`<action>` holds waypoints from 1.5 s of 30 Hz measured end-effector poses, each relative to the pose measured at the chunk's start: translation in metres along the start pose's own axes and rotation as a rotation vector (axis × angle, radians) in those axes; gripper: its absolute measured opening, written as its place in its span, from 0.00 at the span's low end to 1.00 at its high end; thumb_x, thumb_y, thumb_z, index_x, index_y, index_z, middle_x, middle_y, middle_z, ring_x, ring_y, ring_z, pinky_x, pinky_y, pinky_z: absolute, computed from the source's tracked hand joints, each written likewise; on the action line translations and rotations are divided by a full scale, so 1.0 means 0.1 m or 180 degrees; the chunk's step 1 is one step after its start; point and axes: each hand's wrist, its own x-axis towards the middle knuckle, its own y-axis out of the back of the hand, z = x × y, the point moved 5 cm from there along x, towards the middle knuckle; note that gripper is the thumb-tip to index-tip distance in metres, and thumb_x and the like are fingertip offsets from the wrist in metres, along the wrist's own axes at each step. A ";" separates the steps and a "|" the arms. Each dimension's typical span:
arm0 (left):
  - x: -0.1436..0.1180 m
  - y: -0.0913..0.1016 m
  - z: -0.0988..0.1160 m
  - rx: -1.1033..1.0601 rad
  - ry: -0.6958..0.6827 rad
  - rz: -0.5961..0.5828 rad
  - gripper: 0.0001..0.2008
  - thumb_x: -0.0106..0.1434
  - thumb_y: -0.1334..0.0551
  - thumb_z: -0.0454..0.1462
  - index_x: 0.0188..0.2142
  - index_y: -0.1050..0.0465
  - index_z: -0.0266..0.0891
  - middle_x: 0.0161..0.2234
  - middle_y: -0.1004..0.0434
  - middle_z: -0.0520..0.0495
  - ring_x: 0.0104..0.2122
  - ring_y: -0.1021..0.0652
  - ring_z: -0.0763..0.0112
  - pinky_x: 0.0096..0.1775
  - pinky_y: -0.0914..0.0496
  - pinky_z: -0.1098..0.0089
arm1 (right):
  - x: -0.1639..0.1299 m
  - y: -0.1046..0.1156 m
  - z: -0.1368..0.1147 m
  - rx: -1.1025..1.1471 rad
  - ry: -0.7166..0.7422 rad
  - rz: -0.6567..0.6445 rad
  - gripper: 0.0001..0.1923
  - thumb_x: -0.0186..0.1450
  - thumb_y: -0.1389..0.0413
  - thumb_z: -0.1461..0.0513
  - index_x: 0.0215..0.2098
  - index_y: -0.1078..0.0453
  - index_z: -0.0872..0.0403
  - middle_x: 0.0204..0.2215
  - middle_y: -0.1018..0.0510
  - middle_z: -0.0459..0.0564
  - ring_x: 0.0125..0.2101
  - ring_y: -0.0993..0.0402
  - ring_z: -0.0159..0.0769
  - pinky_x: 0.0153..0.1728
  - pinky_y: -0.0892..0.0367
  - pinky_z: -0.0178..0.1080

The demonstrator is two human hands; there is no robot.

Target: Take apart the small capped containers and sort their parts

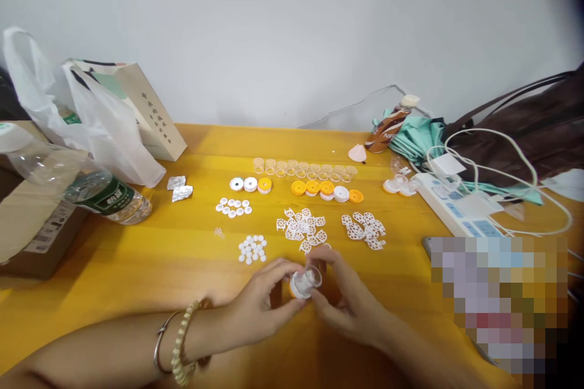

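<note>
My left hand (258,301) pinches a small round orange-and-white base (295,289) between thumb and fingers, above the table's near middle. Whitish parts rise from that base. Against them, tilted, my right hand (349,301) holds a small clear plastic cup (316,275); whether it is seated on the base I cannot tell. Just beyond the hands lies a pile of white spoked plastic pieces (301,226), with a second group of spoked pieces (364,230) to its right. Small white discs (252,249) lie left of the hands, and larger white discs (233,207) sit behind those.
A row of clear cups (303,169) stands at the back, before orange and white round parts (319,189). Foil pieces (179,188), a water bottle (109,197) and bags (137,109) are left. A power strip (451,209), cables and a drink bottle (387,127) are right.
</note>
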 end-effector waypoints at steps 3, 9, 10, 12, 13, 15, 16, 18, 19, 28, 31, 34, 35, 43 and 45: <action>0.00 0.00 -0.03 -0.0011 0.0016 0.0042 0.16 0.59 0.39 0.32 0.47 0.34 0.40 0.43 0.29 0.45 0.42 0.28 0.68 0.46 0.33 0.66 | 0.01 0.00 0.01 -0.0169 -0.0131 -0.0109 0.22 0.57 0.43 0.60 0.48 0.45 0.53 0.31 0.30 0.49 0.29 0.33 0.35 0.31 0.36 0.37; -0.01 0.00 -0.03 -0.0038 0.0070 0.0037 0.16 0.60 0.40 0.33 0.49 0.34 0.40 0.44 0.29 0.44 0.43 0.28 0.67 0.46 0.33 0.66 | 0.03 -0.02 -0.02 -0.0369 -0.0161 -0.0481 0.17 0.59 0.46 0.61 0.45 0.44 0.53 0.34 0.29 0.50 0.32 0.31 0.36 0.33 0.35 0.37; -0.01 0.00 -0.03 -0.0032 0.0091 0.0013 0.16 0.60 0.40 0.33 0.48 0.34 0.40 0.44 0.29 0.44 0.43 0.28 0.67 0.46 0.33 0.66 | 0.04 -0.02 -0.01 -0.0401 -0.0202 -0.0497 0.20 0.59 0.44 0.60 0.47 0.45 0.54 0.34 0.29 0.51 0.32 0.31 0.37 0.33 0.35 0.38; -0.01 -0.02 -0.02 -0.0027 0.0107 -0.0123 0.15 0.61 0.41 0.33 0.48 0.33 0.40 0.43 0.29 0.44 0.42 0.28 0.67 0.45 0.33 0.66 | 0.03 -0.04 0.02 -0.0491 -0.0348 -0.0607 0.16 0.61 0.46 0.58 0.44 0.44 0.54 0.29 0.28 0.48 0.28 0.32 0.35 0.29 0.36 0.36; -0.01 -0.03 -0.01 -0.0023 0.0112 -0.0200 0.15 0.61 0.41 0.32 0.49 0.33 0.40 0.42 0.29 0.44 0.41 0.28 0.67 0.44 0.33 0.65 | 0.03 -0.05 0.03 -0.0546 -0.0350 -0.0655 0.11 0.62 0.47 0.59 0.40 0.43 0.53 0.26 0.29 0.46 0.26 0.32 0.34 0.27 0.37 0.36; -0.01 -0.03 -0.01 -0.0018 0.0124 -0.0240 0.16 0.61 0.42 0.32 0.50 0.34 0.41 0.42 0.29 0.45 0.41 0.28 0.67 0.44 0.33 0.65 | 0.02 -0.05 0.01 -0.0611 -0.0146 -0.0658 0.05 0.62 0.49 0.63 0.36 0.42 0.52 0.25 0.30 0.46 0.25 0.33 0.33 0.26 0.38 0.35; -0.01 -0.02 -0.01 -0.0008 0.0154 -0.0232 0.16 0.62 0.42 0.32 0.50 0.34 0.42 0.42 0.29 0.45 0.41 0.29 0.67 0.44 0.33 0.65 | 0.01 -0.04 0.00 -0.0607 0.0001 -0.0581 0.06 0.61 0.50 0.64 0.36 0.42 0.52 0.26 0.30 0.46 0.25 0.33 0.33 0.26 0.37 0.35; -0.01 -0.01 -0.04 0.0017 0.0238 -0.0198 0.16 0.61 0.42 0.33 0.50 0.34 0.41 0.42 0.29 0.45 0.40 0.29 0.67 0.43 0.33 0.66 | 0.01 0.03 -0.02 -0.0555 0.0245 -0.0245 0.11 0.59 0.49 0.66 0.39 0.42 0.52 0.28 0.30 0.47 0.26 0.32 0.33 0.27 0.36 0.35; -0.01 0.00 -0.05 0.0026 0.0276 -0.0161 0.16 0.61 0.41 0.33 0.49 0.34 0.41 0.42 0.29 0.45 0.40 0.29 0.68 0.43 0.33 0.66 | 0.01 0.09 0.00 -0.0534 0.0298 0.0010 0.12 0.59 0.49 0.66 0.41 0.42 0.52 0.28 0.30 0.47 0.26 0.32 0.33 0.27 0.35 0.35; -0.02 0.01 -0.08 -0.0012 0.0270 -0.0093 0.16 0.60 0.41 0.33 0.49 0.34 0.40 0.43 0.30 0.44 0.42 0.29 0.67 0.46 0.34 0.64 | 0.19 1.18 0.67 -0.0974 -0.0663 0.1948 0.19 0.59 0.44 0.55 0.46 0.39 0.51 0.36 0.26 0.51 0.34 0.26 0.40 0.37 0.30 0.43; -0.03 0.02 -0.07 -0.0006 0.0235 -0.0103 0.17 0.60 0.40 0.33 0.49 0.34 0.40 0.43 0.30 0.44 0.42 0.29 0.67 0.46 0.35 0.64 | 0.41 1.48 0.93 -0.1724 -0.1013 0.1514 0.18 0.60 0.47 0.54 0.47 0.34 0.52 0.34 0.24 0.52 0.32 0.26 0.41 0.37 0.31 0.45; -0.03 0.01 -0.08 0.0037 0.0204 -0.0147 0.17 0.59 0.41 0.32 0.49 0.34 0.41 0.43 0.30 0.45 0.40 0.29 0.68 0.44 0.34 0.65 | 0.65 1.61 1.16 -0.1882 -0.1138 0.1204 0.17 0.58 0.46 0.57 0.46 0.31 0.53 0.31 0.23 0.52 0.29 0.26 0.42 0.35 0.31 0.45; -0.03 0.01 -0.09 0.0052 0.0189 -0.0150 0.17 0.59 0.41 0.32 0.49 0.34 0.41 0.43 0.30 0.45 0.40 0.29 0.68 0.44 0.34 0.65 | 0.72 1.62 1.22 -0.1906 -0.1169 0.1181 0.18 0.58 0.45 0.58 0.46 0.31 0.53 0.30 0.23 0.53 0.28 0.27 0.42 0.34 0.31 0.45; -0.03 0.00 -0.09 0.0142 0.0112 -0.0151 0.17 0.60 0.41 0.33 0.49 0.34 0.40 0.41 0.29 0.45 0.37 0.29 0.69 0.41 0.33 0.65 | 0.96 1.58 1.50 -0.1925 -0.1211 0.1421 0.18 0.53 0.40 0.62 0.42 0.32 0.56 0.21 0.26 0.49 0.22 0.30 0.40 0.27 0.36 0.43; -0.03 0.00 -0.08 0.0131 0.0109 -0.0148 0.17 0.60 0.41 0.33 0.49 0.34 0.40 0.40 0.29 0.45 0.37 0.29 0.69 0.41 0.33 0.65 | 0.97 1.58 1.46 -0.1890 -0.1127 0.1481 0.16 0.53 0.39 0.62 0.40 0.32 0.54 0.21 0.28 0.47 0.23 0.31 0.39 0.26 0.37 0.42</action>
